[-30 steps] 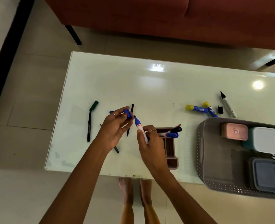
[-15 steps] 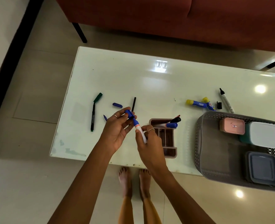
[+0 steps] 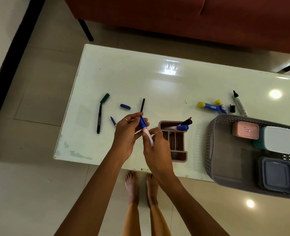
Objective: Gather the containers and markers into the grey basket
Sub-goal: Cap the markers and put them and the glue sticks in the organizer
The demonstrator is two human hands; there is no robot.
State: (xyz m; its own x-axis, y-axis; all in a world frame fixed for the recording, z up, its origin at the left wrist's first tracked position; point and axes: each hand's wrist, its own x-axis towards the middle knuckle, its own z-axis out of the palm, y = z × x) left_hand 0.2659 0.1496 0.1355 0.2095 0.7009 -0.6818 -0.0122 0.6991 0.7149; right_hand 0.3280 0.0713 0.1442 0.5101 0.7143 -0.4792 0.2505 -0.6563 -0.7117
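Note:
Both hands hold one white marker with a blue cap above the table's near edge. My left hand grips the blue cap end and my right hand grips the white barrel. The grey basket at the right holds a pink container, a white-lidded teal container and a grey container. A brown organiser tray beside my right hand has two markers lying across its far end.
Loose on the white table: a black marker with its green cap off, a blue cap, a thin black pen, a small blue pen, two yellow-capped glue sticks, an uncapped black-tipped marker and its black cap. A red sofa stands behind.
The blue cap in my left hand has gone from apart from the marker's tip onto it. My view has shifted, so the table sits further right in the frame.

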